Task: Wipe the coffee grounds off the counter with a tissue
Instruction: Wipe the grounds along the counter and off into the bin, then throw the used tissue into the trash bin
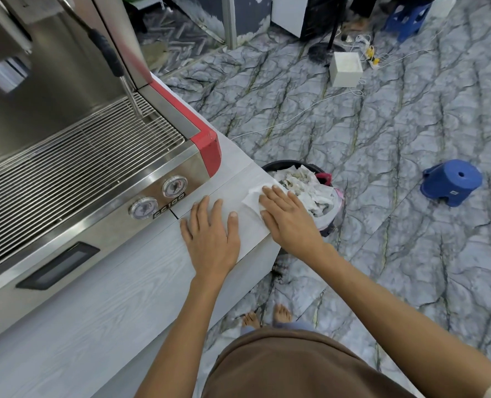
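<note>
At counter (141, 285) corner, over bin (310, 193): white tissue (251, 198), thin, soft, likely tear-prone, best pressed flat under fingers, pinned beneath right hand (285, 215), fingers straight; left hand (211, 231) flat beside it, holding nothing.

Worktop (100, 305) under my palms: matt pale wood-grain laminate. Tissue (251, 198): thin white paper, creased. Espresso machine (100, 179): brushed glossy steel, red corner trim.

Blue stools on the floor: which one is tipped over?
The nearer blue stool, right of the trash bin, lies tilted on its side. The other blue stool, at the far top of the view, stands upright on its legs.
</note>
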`<state>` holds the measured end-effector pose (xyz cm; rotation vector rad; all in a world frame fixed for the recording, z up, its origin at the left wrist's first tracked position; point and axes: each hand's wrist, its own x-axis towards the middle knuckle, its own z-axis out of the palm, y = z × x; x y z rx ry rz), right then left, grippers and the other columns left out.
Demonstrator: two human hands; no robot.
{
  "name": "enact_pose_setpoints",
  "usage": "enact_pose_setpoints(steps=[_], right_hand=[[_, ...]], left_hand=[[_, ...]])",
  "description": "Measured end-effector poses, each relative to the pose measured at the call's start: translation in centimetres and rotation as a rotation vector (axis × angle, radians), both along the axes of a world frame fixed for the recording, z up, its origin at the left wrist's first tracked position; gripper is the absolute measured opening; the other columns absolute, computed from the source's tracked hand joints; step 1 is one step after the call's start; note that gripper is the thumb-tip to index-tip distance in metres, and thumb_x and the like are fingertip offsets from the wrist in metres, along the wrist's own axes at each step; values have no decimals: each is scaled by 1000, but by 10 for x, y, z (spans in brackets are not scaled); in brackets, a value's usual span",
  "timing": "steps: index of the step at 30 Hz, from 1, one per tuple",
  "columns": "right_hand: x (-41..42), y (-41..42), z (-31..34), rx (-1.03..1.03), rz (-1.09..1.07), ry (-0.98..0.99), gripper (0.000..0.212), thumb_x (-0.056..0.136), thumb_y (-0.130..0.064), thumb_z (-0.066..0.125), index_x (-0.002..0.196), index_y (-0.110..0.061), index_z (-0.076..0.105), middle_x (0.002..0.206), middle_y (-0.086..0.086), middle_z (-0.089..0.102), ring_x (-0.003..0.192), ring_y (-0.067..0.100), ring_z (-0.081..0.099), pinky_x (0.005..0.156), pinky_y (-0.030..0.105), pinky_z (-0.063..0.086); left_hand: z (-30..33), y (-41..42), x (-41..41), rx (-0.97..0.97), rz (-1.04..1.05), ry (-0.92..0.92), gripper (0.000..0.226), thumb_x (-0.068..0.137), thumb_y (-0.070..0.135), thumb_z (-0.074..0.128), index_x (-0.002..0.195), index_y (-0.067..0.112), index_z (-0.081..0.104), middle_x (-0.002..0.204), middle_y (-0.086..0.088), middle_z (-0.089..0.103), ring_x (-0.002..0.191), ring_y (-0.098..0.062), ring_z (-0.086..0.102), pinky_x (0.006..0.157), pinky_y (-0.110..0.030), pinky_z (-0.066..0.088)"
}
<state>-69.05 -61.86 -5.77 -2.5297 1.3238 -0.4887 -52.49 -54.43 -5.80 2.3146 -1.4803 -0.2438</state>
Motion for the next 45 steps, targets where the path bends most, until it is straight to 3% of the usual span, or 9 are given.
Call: enact_pose_setpoints(steps=[6, 12, 18, 24, 27, 30, 35, 41, 45], right_hand=[[-7, -16, 0, 40, -27, -36, 39, 98, -26, 43, 131, -7, 52, 143, 14, 47, 137, 30, 37, 110, 51, 32], [-11, -28, 0, 11, -21, -99, 37, 96, -17, 47, 127, 1, 56, 137, 20, 51, 129, 34, 47, 108, 40, 35], [-21, -44, -4, 76, 20, -181, 33, 97, -13, 50, 129, -2, 54, 141, 17, 49, 127, 32, 49, 96, 45, 49], [-32, -62, -6, 42, 115, -137, 26, 93, -4, 51, 119, -3, 56, 130, 15, 58, 92, 39, 64, 60, 40, 53], [-40, -74, -2, 32, 176, -137, 12, 88, 4, 56, 99, 1, 58, 104, 16, 65, 67, 40, 60, 45, 37, 46], [-57, -85, -2, 24, 181, -133, 10, 83, 6, 61, 92, 1, 57, 93, 19, 65, 63, 39, 58, 47, 29, 39], [-98, -115, -18, 51, 113, -104, 6, 88, 1, 55, 91, -3, 53, 83, 13, 59, 56, 37, 53, 44, 44, 46], [-149, -149, -39, 60, -3, -144, 14, 91, -3, 55, 78, -2, 53, 68, 10, 55, 54, 29, 50, 46, 30, 30], [-173, -170, -73, 126, -36, -131, 15, 93, -5, 51, 78, -4, 51, 70, 8, 52, 58, 27, 49, 48, 36, 38]], left_hand=[[1, -10, -6, 35, -25, 30, 61, 98, 56, 19, 149, 28, 39, 163, 3, 25, 152, -18, 11, 121, -52, -3], [3, -24, -20, 30, -38, 62, 62, 98, 56, 19, 150, 27, 39, 164, 3, 22, 153, -17, 9, 121, -49, -5], [2, -42, -37, 18, 12, 49, 61, 98, 55, 20, 149, 27, 40, 163, 2, 26, 152, -19, 12, 122, -51, -1], [4, -61, -61, 4, 77, 52, 71, 93, 60, 13, 148, 26, 43, 163, 0, 26, 152, -20, 13, 122, -51, 2], [6, -70, -73, 2, 92, 61, 74, 91, 61, 11, 148, 26, 42, 163, 1, 25, 152, -19, 11, 123, -50, 0], [6, -79, -84, 8, 86, 58, 74, 91, 61, 11, 148, 26, 42, 164, 1, 24, 153, -18, 10, 123, -49, -1], [6, -107, -115, 23, -13, 41, 59, 100, 55, 26, 148, 24, 41, 163, 0, 25, 153, -21, 11, 122, -49, -2], [-5, -165, -166, 50, -134, -55, 59, 96, 52, 30, 143, 21, 48, 158, -4, 37, 148, -25, 26, 121, -53, 12], [-38, -194, -192, 137, -166, 48, 53, 99, 45, 43, 144, 18, 46, 158, -6, 35, 147, -28, 26, 120, -54, 16]])
